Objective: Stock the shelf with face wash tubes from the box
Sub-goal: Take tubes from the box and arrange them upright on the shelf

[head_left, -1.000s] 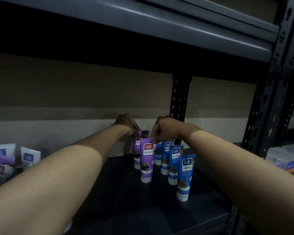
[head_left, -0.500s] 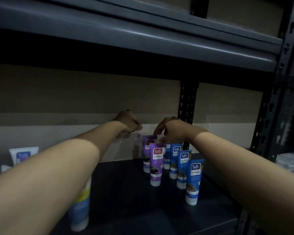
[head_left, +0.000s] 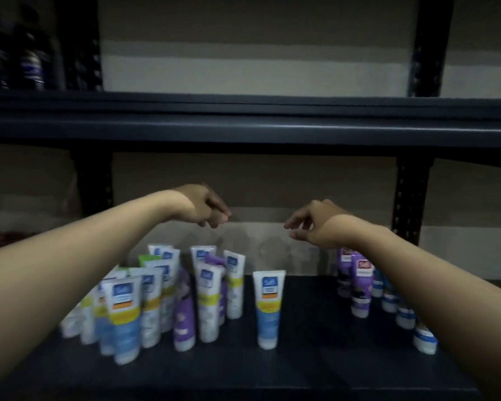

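Observation:
Face wash tubes stand cap-down on the dark shelf board [head_left: 301, 369]. A crowded cluster of white, yellow and blue tubes [head_left: 128, 308] with a few purple ones fills the left side. One white tube [head_left: 269, 308] stands alone in the middle. On the right are purple tubes [head_left: 360, 285] and a row of blue tubes [head_left: 402, 311], partly hidden by my right forearm. My left hand [head_left: 206, 209] hovers above the cluster, fingers curled in, holding nothing. My right hand [head_left: 315, 224] hangs above the gap with loose fingers, empty. No box is in view.
The upper shelf beam [head_left: 243, 125] runs across just above my hands. Perforated uprights stand at the back left [head_left: 94, 183] and back right [head_left: 411, 198]. Dark bottles [head_left: 29, 62] sit on the upper shelf at far left. A pale wall lies behind.
Both hands have left the purple tubes, lifted and moved apart. The view has swung left and pulled back, bringing the left cluster of tubes into sight.

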